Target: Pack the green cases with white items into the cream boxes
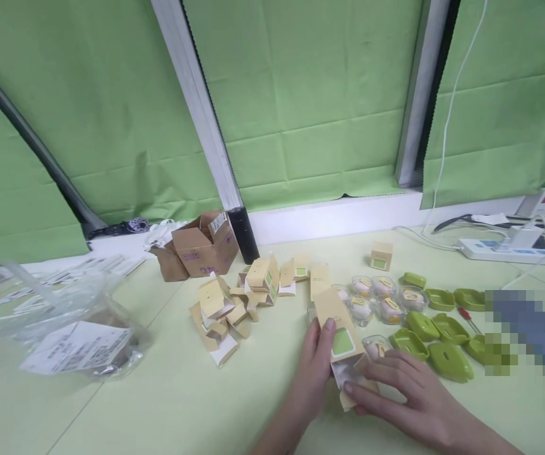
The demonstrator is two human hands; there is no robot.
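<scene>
1. The left hand's [314,366] fingers are gripping the tan carton [343,335] from its left side, the thumb pressing on its face.
2. The carton's long axis is slanting from the worktop's [158,404] back edge toward its near side and slightly right, the open end facing near.
3. The right hand's [414,398] fingers are lying nearer that end, touching its flaps; whether they are pinching, I cannot tell.
4. Clear tubs [361,311] are sitting just beyond, green dishes [449,361] toward the right edge, more cartons [215,298] leftward.
5. Green blinds [310,95] are hanging behind the back edge.
</scene>
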